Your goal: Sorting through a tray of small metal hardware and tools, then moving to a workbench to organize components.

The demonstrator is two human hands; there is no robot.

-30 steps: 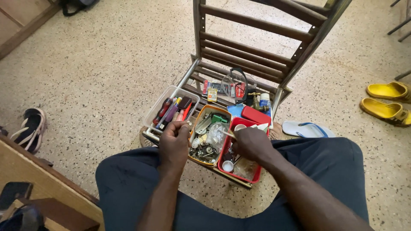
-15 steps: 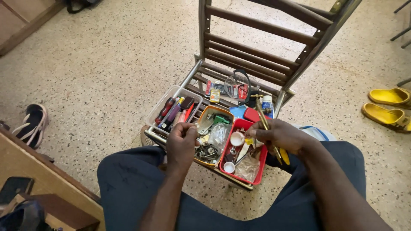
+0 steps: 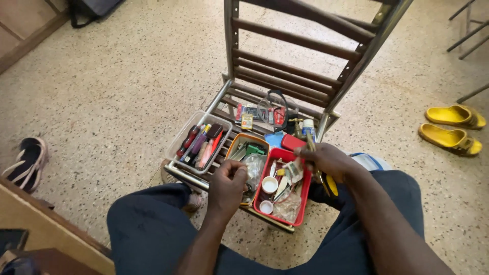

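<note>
The right hand (image 3: 328,160) closes around a slim tool with a yellow handle (image 3: 331,186), held over the right edge of the red tray (image 3: 304,196) on the slatted chair seat (image 3: 285,91). The left hand (image 3: 227,184), curled at the orange tray's (image 3: 235,144) near rim, seems to pinch something small, though the view cannot confirm it. A clear tray (image 3: 175,147) of screwdrivers sits at the seat's left edge, with open speckled floor (image 3: 112,76) beyond.

Even, soft daylight fills the scene; the speckled floor (image 3: 127,91) is bright without glare. Shadows are faint. Edges bend slightly from the wide lens; focus is sharp.
</note>
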